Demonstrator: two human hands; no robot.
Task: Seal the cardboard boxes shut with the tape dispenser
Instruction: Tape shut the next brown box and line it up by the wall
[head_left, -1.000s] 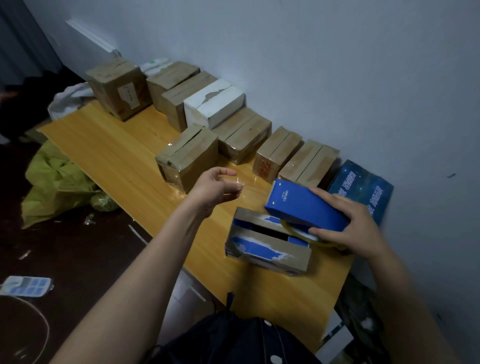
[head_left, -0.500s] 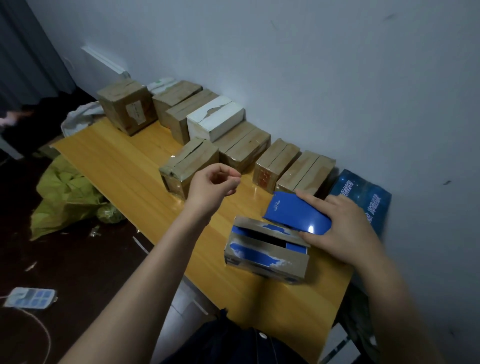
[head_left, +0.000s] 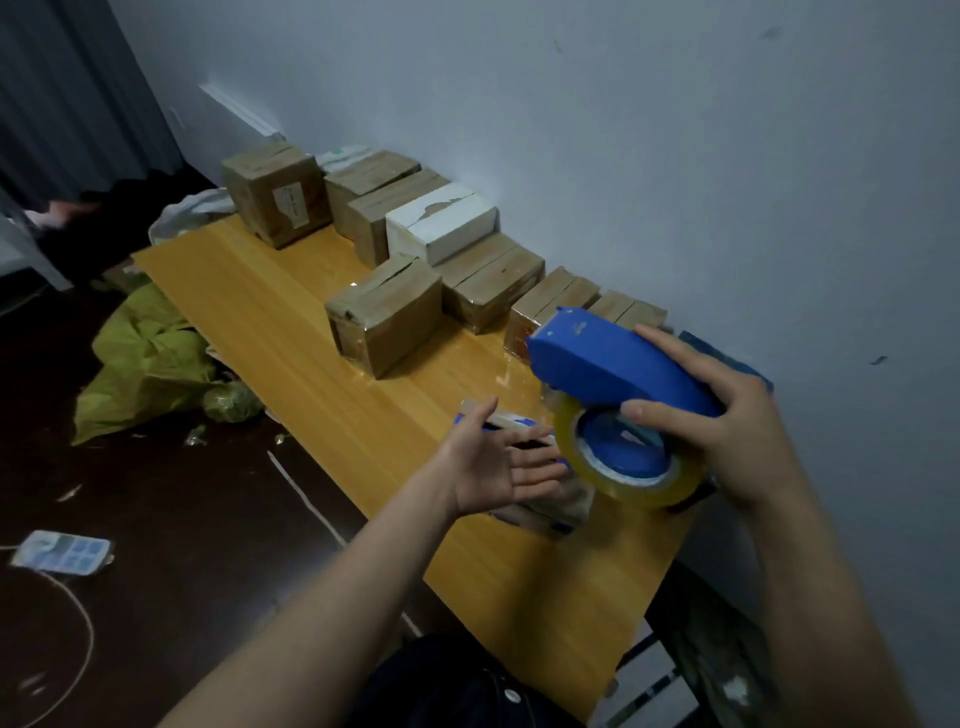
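My right hand (head_left: 727, 415) grips a blue tape dispenser (head_left: 613, 358), lifted and tilted so its clear yellowish tape roll (head_left: 618, 457) faces me. My left hand (head_left: 498, 462) is open, palm up, its fingers straight and reaching under the roll. Beneath both hands lies a small cardboard box with blue print (head_left: 540, 506), mostly hidden. A brown taped box (head_left: 387, 314) stands alone further along the yellow table (head_left: 291, 332).
A row of several brown boxes and one white box (head_left: 441, 223) lines the wall. A dark blue package (head_left: 727, 358) peeks out behind my right hand. On the floor at left lie a green bag (head_left: 145, 358) and a power strip (head_left: 62, 553).
My right hand lifted the dispenser off the box and turned it so the roll shows. My left hand dropped from a loose curl above the table and opened flat near the roll.
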